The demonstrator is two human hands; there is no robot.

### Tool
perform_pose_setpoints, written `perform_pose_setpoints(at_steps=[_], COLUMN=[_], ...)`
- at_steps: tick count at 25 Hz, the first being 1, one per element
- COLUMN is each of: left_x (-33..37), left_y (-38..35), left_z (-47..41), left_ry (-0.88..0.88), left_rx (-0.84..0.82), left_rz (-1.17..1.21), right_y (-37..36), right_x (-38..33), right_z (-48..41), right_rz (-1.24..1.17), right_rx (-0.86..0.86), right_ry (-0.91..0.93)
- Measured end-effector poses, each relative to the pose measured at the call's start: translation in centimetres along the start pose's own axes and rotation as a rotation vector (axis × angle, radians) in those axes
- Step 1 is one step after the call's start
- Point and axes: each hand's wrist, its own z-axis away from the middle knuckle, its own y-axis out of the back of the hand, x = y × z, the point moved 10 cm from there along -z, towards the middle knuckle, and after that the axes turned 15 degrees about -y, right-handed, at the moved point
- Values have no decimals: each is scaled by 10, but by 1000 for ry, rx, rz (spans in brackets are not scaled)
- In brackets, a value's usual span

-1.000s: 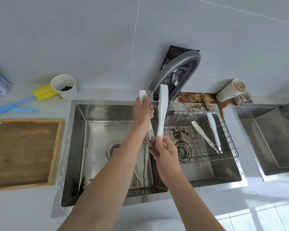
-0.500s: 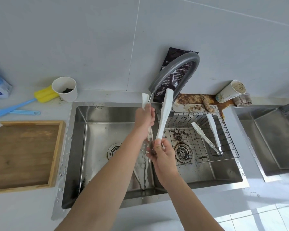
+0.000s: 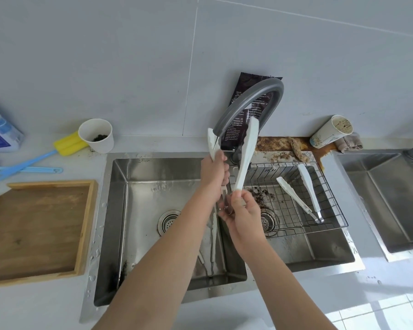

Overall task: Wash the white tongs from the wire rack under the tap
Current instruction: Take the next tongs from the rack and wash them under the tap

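White tongs (image 3: 246,153) stand upright under the grey arched tap (image 3: 253,98), their two arms spread apart. My left hand (image 3: 213,172) is wrapped around the left arm of the tongs, just below the spout. My right hand (image 3: 242,210) grips the hinge end at the bottom, over the divider of the double sink (image 3: 119,210). Water runs down below the hands. A second pair of white tongs (image 3: 303,194) lies in the wire rack (image 3: 329,210) over the right basin.
A wooden tray (image 3: 86,225) sits left of the sink. Behind it lie a white paper cup (image 3: 97,136), a yellow-headed blue brush (image 3: 34,158) and a blue box (image 3: 0,132). A dark packet (image 3: 248,84) leans on the wall. A tipped cup (image 3: 329,132) lies beside rusty stains. Another sink (image 3: 386,201) lies at right.
My left hand has slid down the left arm of the tongs. The tongs have tilted slightly right and their arms stand further apart. My right hand stays at the hinge.
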Motion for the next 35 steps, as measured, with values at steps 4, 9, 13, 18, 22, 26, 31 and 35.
perform_pose_setpoints(at_steps=[4, 9, 13, 18, 22, 26, 31, 35], left_x=[13, 7, 14, 8, 7, 31, 20, 28], left_y=[18, -9, 6, 3, 8, 20, 1, 21], left_z=[-23, -4, -21, -8, -9, -22, -4, -24], left_ry=[34, -8, 45, -28, -36, -91, -112, -95], left_rx=[92, -64, 46, 2, 29, 127, -16, 107], left_rz=[25, -40, 24, -59, -62, -59, -70, -51], right_y=[-1, -4, -1, -3, 2, -7, -2, -2], right_x=[23, -17, 12, -4, 8, -1, -3, 7], right_z=[12, 4, 14, 6, 12, 13, 13, 14], right_rz=[49, -35, 41, -4, 102, 109, 75, 108], right_rx=[-16, 19, 15, 28, 42, 32, 27, 20], right_ry=[-37, 67, 8, 72, 62, 96, 110, 90])
